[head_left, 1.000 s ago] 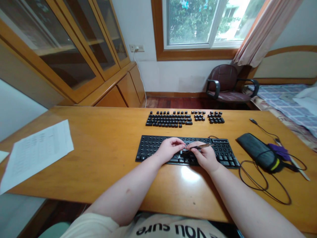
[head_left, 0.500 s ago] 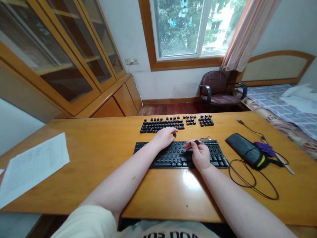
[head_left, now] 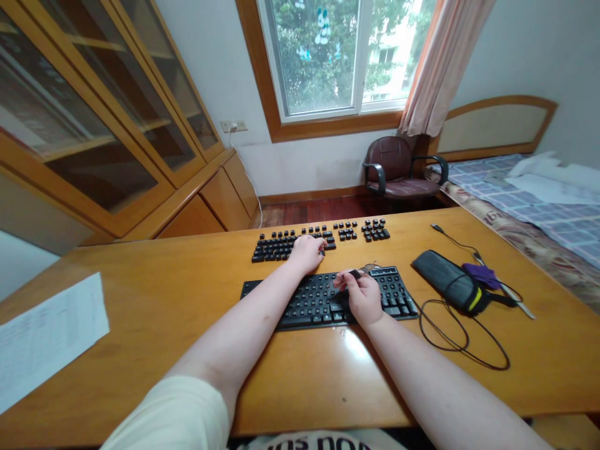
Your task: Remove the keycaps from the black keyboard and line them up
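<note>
A black keyboard (head_left: 307, 302) lies on the desk, many of its keys stripped to bare stems. Beyond it, loose black keycaps (head_left: 276, 250) are laid out in rows and blocks like a keyboard layout. My left hand (head_left: 305, 253) reaches over the near edge of those rows, fingers curled and pinching a small black keycap (head_left: 322, 252). My right hand (head_left: 364, 296) hovers over the keyboard's right part, thumb and fingers closed on a small dark piece (head_left: 355, 274), apparently another keycap. The left forearm covers part of the keyboard.
A dark grey pouch (head_left: 445, 280), a purple cloth item (head_left: 481, 275) and a looped black cable (head_left: 452, 344) lie to the right. A sheet of paper (head_left: 56, 334) is at the left. Behind the desk stand an armchair (head_left: 392, 164) and a glass-door cabinet (head_left: 126, 112).
My left hand has moved slightly farther away, onto the keycap rows, with the keycap at its fingertips. My right hand stays over the keyboard. The whole view has shifted a little.
</note>
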`<state>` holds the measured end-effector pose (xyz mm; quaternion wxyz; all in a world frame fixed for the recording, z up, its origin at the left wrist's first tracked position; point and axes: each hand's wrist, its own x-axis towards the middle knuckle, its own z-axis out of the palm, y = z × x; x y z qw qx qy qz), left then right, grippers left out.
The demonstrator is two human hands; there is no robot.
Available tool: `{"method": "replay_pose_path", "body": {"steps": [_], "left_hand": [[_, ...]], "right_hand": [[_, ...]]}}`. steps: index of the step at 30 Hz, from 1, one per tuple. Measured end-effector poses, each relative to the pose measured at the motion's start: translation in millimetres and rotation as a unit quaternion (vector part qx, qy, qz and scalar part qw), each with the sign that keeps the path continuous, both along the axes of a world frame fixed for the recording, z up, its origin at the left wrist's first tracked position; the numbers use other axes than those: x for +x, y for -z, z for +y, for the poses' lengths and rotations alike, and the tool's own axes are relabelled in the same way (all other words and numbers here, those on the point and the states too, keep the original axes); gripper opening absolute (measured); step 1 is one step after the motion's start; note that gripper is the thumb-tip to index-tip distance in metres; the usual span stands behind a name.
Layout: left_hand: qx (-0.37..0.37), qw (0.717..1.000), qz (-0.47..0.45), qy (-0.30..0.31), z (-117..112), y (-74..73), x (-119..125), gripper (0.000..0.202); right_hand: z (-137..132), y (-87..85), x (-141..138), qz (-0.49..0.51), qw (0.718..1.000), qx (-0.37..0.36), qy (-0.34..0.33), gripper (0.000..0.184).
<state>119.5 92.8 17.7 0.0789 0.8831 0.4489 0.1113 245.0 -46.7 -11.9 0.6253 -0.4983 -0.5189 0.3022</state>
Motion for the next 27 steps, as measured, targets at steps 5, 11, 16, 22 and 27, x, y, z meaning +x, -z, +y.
{"method": "replay_pose_path", "body": {"steps": [5, 11, 16, 22, 27], "left_hand": [[0.011, 1.0, 0.002, -0.014, 3.6, 4.1, 2.2, 0.029], [0.015, 1.0, 0.009, -0.019, 6.0, 7.9, 1.3, 0.028], [0.02, 0.999, 0.014, -0.024, 5.8, 8.3, 1.9, 0.034], [0.079, 0.995, -0.02, -0.059, 4.2, -15.1, -38.1, 0.027], [0.098, 0.984, -0.004, -0.147, 7.8, -22.9, -111.4, 0.015]], "right_hand": [[0.3, -0.3, -0.6, 0.0, 1.0, 0.003, -0.004, 0.035], [0.2, -1.5, -0.5, -0.003, 1.0, 0.003, 0.0, 0.035], [0.1, -2.1, -1.0, 0.003, 1.0, 0.003, -0.006, 0.035], [1.8, 7.6, -1.1, 0.043, 0.999, -0.016, -0.012, 0.033], [1.7, 8.8, -1.2, 0.032, 0.999, -0.016, -0.014, 0.032]]}}
